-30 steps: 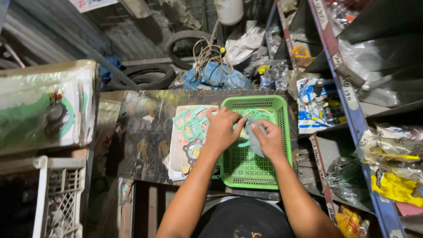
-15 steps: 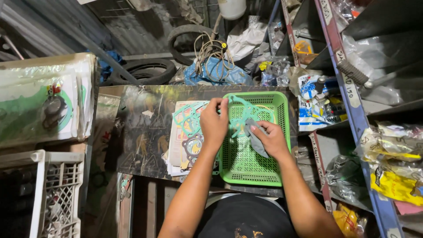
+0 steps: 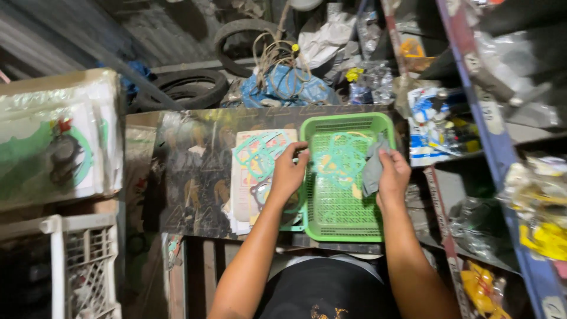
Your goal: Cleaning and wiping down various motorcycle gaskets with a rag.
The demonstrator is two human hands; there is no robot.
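A green plastic basket tray (image 3: 341, 218) lies on a dark glossy board (image 3: 195, 171). Inside it rests a thin teal gasket (image 3: 342, 156). My left hand (image 3: 288, 176) sits at the tray's left rim, fingers pinching the gasket's edge. My right hand (image 3: 393, 176) hovers over the tray's right side, closed on a grey rag (image 3: 373, 168). Left of the tray lies a card sheet (image 3: 245, 177) with more teal gaskets (image 3: 260, 152) on it.
A metal shelf frame (image 3: 490, 136) packed with bagged parts stands at the right. Tyres (image 3: 180, 88) and a blue bag with tangled cord (image 3: 283, 82) lie behind the board. A wrapped box (image 3: 53, 142) and a white crate (image 3: 82, 266) stand at the left.
My right hand with the rag has moved from the tray's middle to its right side. My left hand shifted to the tray's left rim, and the gasket now lies uncovered.
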